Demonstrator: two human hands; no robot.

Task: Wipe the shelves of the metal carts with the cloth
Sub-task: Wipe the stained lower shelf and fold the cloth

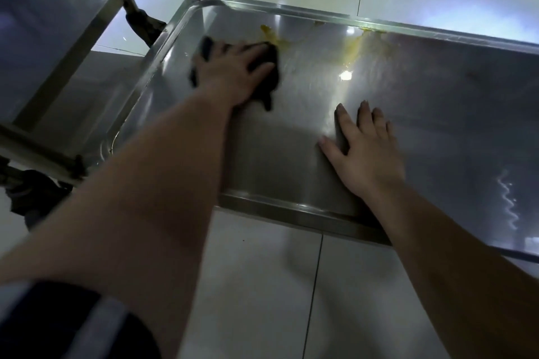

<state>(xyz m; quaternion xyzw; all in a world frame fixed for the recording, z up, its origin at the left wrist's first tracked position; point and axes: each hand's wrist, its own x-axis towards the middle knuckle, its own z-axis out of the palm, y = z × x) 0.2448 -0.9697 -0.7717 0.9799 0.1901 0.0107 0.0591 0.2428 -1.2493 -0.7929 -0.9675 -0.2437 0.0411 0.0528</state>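
Your left hand (pixel 233 73) presses its flat grip on the dark cloth (pixel 269 67) at the shelf (pixel 437 125) upper centre, right hand (pixel 364 151) spread bare, so you may smear the yellow residue (pixel 354 48) wider.

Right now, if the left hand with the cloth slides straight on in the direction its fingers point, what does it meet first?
Probably the yellow smear just beyond the dark cloth under the left hand. Beyond that comes the shelf's far rim. The exact heading is uncertain.
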